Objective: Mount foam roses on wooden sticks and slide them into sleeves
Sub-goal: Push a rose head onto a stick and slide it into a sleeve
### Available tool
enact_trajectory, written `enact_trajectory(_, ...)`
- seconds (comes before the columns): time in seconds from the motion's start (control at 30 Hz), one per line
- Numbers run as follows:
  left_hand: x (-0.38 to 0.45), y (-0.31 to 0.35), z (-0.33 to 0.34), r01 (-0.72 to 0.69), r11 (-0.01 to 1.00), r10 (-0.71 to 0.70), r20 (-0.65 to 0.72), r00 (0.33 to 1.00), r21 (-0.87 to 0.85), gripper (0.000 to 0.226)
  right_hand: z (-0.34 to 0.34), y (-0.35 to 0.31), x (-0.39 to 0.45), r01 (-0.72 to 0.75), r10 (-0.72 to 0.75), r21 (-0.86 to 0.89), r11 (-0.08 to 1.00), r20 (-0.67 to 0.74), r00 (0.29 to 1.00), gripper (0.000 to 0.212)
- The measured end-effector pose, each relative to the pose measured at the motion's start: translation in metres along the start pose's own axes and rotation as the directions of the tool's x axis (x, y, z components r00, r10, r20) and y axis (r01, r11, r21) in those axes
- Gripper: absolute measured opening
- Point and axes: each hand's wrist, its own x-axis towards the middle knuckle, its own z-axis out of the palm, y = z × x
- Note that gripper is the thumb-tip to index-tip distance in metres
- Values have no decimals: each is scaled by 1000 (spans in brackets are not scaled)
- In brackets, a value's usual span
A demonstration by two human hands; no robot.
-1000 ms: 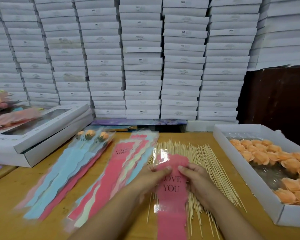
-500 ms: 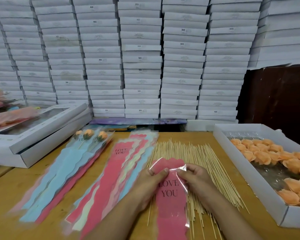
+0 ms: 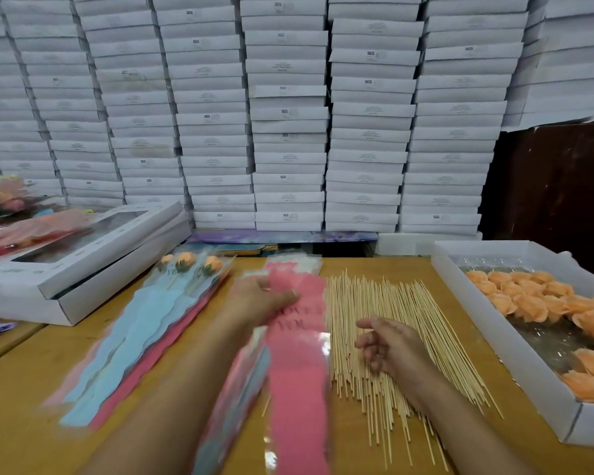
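1. Head view: we judge the task barely begun; three sleeved roses (image 3: 186,265) lie far left on the table (image 3: 31,406); many wooden sticks (image 3: 391,337) and the near pink sleeve (image 3: 297,389) await.
2. We see the right tray (image 3: 494,334) holding loose foam roses (image 3: 535,303); the left windowed box (image 3: 93,255) is closed.
3. Our left hand (image 3: 258,301) grips the sleeve's top, blurred; our right hand (image 3: 388,347) hovers over the sticks, fingers loosely curled, empty.

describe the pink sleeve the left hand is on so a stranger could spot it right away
Start at the spread of sticks in the middle of the table. Just left of them lies the pink sleeve, its top end under the left hand. Unlike the fanned sleeves further left, it is a single one with dark lettering.
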Motion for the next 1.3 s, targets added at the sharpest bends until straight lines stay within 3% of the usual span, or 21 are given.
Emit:
enact_trajectory(0.2, 34, -9, -61, 17, 880, 107, -231, 967, 475, 28, 3, -6, -5, -12, 12, 3, 1000, -19, 1000, 24)
enact_trajectory(0.3, 40, -29, -62, 184, 617, 150, -344, 927, 765, 80, 4, -8, -6, -14, 14, 9, 1000, -20, 1000, 24)
enact_trajectory(0.37, 35, -41, -42, 194, 449, 234, -324, 917, 872, 84, 4, -9, -6, -13, 13, 10, 1000, -20, 1000, 24)
enact_trajectory(0.43, 30, -59, -12, 139, 360, 206, -224, 953, 923, 79, 3, -9, -6, -11, 11, 6, 1000, -18, 1000, 24)
enact_trajectory(0.53, 25, -81, 19, 153, 361, -24, -155, 988, 920, 83, 3, -8, -6, -12, 12, 3, 1000, -18, 1000, 24)
enact_trajectory(0.6, 26, -90, 23, 149, 388, -56, -138, 989, 909, 81, 3, -8, -6, -9, 9, -2, 1000, -16, 1000, 24)
enact_trajectory(0.77, 28, -103, 19, 94, 491, 77, -151, 986, 866, 78, 6, -20, -14, 126, -133, -75, 989, -92, 987, 20)
enact_trajectory(0.9, 27, -103, 20, 72, 531, 143, -173, 974, 844, 75, 0, -62, -23, 276, -320, -201, 940, -245, 915, 21)
enact_trajectory(0.97, 25, -101, 21, 62, 544, 170, -182, 969, 837, 73, -10, -95, -27, 317, -401, -314, 895, -257, 879, 20)
enact_trajectory(1.03, 22, -100, 21, 46, 547, 202, -185, 962, 836, 69, -30, -129, -29, 298, -454, -491, 819, -235, 860, 16)
enact_trajectory(1.1, 18, -98, 22, 17, 545, 257, -187, 948, 838, 61, -57, -157, -30, 179, -452, -716, 674, -209, 867, 14)
enact_trajectory(1.2, 16, -96, 23, -7, 541, 307, -189, 933, 841, 56, -106, -180, -25, -148, -299, -943, 298, -239, 924, 23)
enact_trajectory(1.3, 15, -96, 22, -1, 541, 300, -192, 934, 841, 56, -156, -176, -20, -348, -83, -937, -5, -347, 934, 20)
